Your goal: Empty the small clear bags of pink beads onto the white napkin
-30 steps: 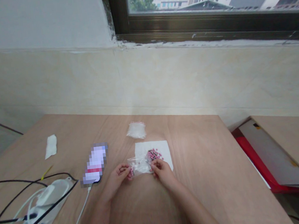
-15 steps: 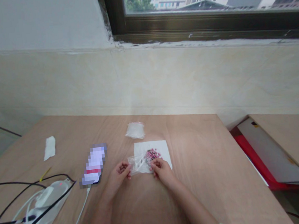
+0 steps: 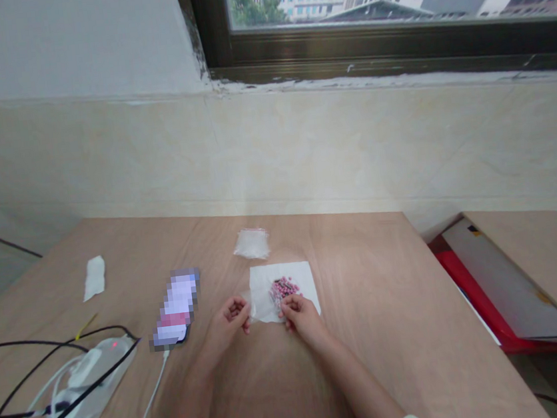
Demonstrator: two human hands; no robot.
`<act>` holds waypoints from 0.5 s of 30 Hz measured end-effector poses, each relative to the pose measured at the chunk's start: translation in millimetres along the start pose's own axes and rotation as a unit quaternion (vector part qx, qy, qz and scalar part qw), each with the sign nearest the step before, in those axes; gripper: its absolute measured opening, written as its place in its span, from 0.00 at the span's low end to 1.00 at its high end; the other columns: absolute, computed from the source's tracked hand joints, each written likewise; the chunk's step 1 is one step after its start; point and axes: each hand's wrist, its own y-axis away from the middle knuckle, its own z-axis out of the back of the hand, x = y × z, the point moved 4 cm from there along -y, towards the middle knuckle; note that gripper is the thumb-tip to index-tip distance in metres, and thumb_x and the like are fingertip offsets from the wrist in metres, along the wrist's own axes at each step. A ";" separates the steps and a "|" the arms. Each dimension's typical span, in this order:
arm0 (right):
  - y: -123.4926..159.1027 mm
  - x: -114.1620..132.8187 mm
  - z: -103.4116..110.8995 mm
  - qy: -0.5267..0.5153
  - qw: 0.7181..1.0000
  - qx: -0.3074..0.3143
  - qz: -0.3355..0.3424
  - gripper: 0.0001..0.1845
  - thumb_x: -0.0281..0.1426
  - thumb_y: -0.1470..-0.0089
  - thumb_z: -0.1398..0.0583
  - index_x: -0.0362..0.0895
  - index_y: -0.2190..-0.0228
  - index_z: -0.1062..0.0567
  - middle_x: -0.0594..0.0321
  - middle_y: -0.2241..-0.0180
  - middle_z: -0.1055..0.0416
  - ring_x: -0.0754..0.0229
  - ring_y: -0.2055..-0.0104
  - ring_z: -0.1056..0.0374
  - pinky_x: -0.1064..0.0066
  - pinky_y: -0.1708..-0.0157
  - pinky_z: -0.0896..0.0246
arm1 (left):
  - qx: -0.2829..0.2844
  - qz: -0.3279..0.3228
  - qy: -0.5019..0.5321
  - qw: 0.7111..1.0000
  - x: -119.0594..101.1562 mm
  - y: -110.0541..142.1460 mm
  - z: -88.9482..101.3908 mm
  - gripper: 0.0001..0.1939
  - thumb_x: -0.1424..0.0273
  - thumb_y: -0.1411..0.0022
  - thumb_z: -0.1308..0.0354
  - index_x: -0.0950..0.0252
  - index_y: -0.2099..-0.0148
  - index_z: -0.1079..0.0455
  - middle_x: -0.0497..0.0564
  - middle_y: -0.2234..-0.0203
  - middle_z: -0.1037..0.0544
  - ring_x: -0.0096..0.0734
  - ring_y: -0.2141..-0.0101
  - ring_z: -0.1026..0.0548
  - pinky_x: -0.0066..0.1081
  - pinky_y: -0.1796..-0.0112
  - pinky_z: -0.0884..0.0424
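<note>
Head view: my right hand [image 3: 303, 317] pinches thumb and fingers together on a clear plastic bag [image 3: 262, 305], just below the small pink beads [image 3: 284, 289] inside it. The bag lies on a white paper sheet [image 3: 294, 278] near the middle of the frame. My left hand [image 3: 228, 317] sits curled at the bag's left edge; I cannot tell whether it holds the plastic. If my pinch slipped or the bag gaped, beads could spill and roll across the wooden table [image 3: 368, 292], perhaps toward the black and white cables [image 3: 152, 398] at lower left. A second small clear bag [image 3: 251, 243] lies beyond the sheet, with a pixelated phone [image 3: 176, 308], a tissue [image 3: 94, 278] and a power strip [image 3: 96, 371] to the left. A dark-framed window [image 3: 390, 42] fills the upper right above a beige wall [image 3: 103, 168].
</note>
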 end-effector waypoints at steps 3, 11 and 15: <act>2.5 4.7 2.0 -0.025 1.000 -0.010 0.014 0.18 0.45 0.66 0.41 0.42 0.78 0.35 0.66 0.82 0.35 0.68 0.85 0.43 0.75 0.87 0.48 | 0.030 -0.002 -0.008 1.000 3.8 6.5 -3.1 0.16 0.58 0.57 0.41 0.66 0.75 0.38 0.41 0.86 0.34 0.20 0.85 0.35 0.23 0.81 0.36; 24.0 47.7 23.6 0.107 0.979 -0.043 0.170 0.13 0.38 0.55 0.46 0.42 0.72 0.28 0.60 0.72 0.31 0.61 0.70 0.37 0.71 0.71 0.43 | 0.085 -0.020 -0.108 0.990 -1.8 12.4 -2.3 0.13 0.62 0.49 0.47 0.65 0.64 0.31 0.52 0.67 0.25 0.32 0.66 0.30 0.29 0.65 0.35; 37.6 60.7 18.6 0.174 0.964 0.018 0.199 0.11 0.34 0.54 0.46 0.43 0.72 0.26 0.59 0.70 0.30 0.60 0.67 0.37 0.68 0.66 0.44 | 0.101 -0.050 -0.111 0.987 -14.7 4.0 -20.5 0.13 0.62 0.48 0.49 0.66 0.65 0.32 0.50 0.71 0.27 0.28 0.71 0.31 0.25 0.70 0.35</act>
